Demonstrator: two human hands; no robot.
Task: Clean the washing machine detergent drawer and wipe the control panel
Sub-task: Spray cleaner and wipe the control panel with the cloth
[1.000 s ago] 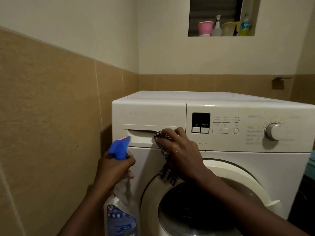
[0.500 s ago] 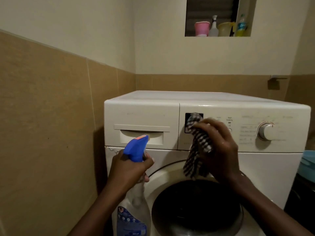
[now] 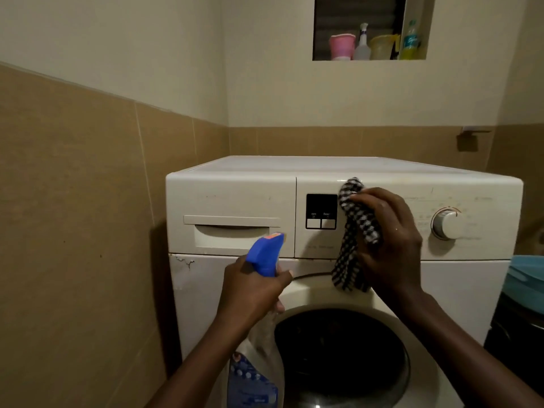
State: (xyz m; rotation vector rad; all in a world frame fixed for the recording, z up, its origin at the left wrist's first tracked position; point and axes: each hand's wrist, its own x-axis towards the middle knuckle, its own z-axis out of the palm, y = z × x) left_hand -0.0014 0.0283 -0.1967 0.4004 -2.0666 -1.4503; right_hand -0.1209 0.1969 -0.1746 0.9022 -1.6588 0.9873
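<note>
A white front-loading washing machine (image 3: 338, 167) stands in the corner. Its detergent drawer (image 3: 232, 234) at the upper left is closed. The control panel (image 3: 477, 225) has a dark display (image 3: 321, 211) and a white dial (image 3: 447, 224). My right hand (image 3: 391, 240) holds a black-and-white checked cloth (image 3: 353, 231) against the panel, between display and dial; the cloth's tail hangs down over the door rim. My left hand (image 3: 253, 287) grips a spray bottle with a blue trigger head (image 3: 265, 254), held in front of the drawer's lower right corner.
Tan tiled wall (image 3: 73, 231) stands close on the left. The round dark door (image 3: 341, 363) is below my hands. A wall niche (image 3: 371, 28) above holds cups and bottles. A blue container (image 3: 527, 287) sits at the right edge.
My right hand carried the cloth from the drawer recess rightward across the display to the panel area beside the dial. The spray bottle rose slightly and shifted right.
</note>
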